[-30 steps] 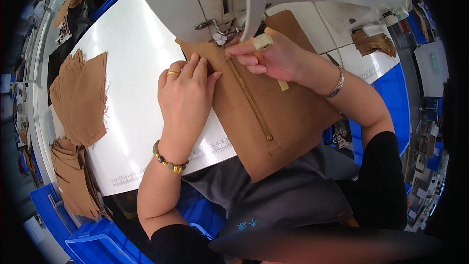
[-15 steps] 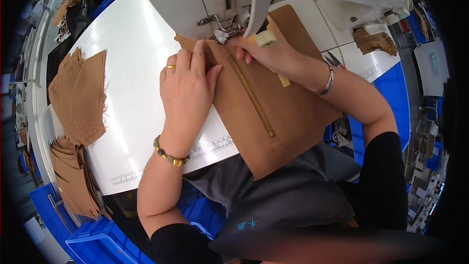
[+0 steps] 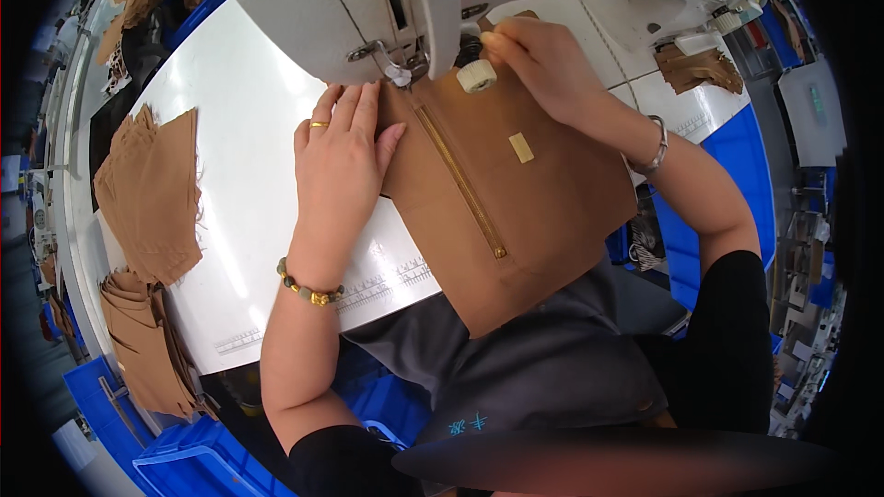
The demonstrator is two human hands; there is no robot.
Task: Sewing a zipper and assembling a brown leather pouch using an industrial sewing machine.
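A brown fabric piece point(image 3: 543, 202) with a brass-toothed zipper point(image 3: 458, 179) lies under the sewing machine head point(image 3: 313, 0) and hangs over the table's front edge toward my lap. My left hand point(image 3: 339, 147) rests flat on its left margin, fingers stretched together toward the presser foot point(image 3: 402, 74). On the far right, my right hand point(image 3: 552, 69) is closed, thumb and forefinger together beside the machine's dark post and cream knob point(image 3: 476, 76). What those fingertips grip, if anything, is hidden. A small yellow strip point(image 3: 521, 147) shows on the fabric below that hand.
Stacked brown fabric pieces point(image 3: 152, 193) lie on the white table point(image 3: 249, 92) at the left, with another pile point(image 3: 143, 340) nearer me. Brown scraps point(image 3: 698, 69) sit at the far right. Blue bins point(image 3: 198, 460) stand below left, and a blue panel point(image 3: 709, 202) is at right.
My right hand has moved from beside the presser foot rightward and away, next to the knob, uncovering the yellow strip. My left hand stays on the fabric's left margin.
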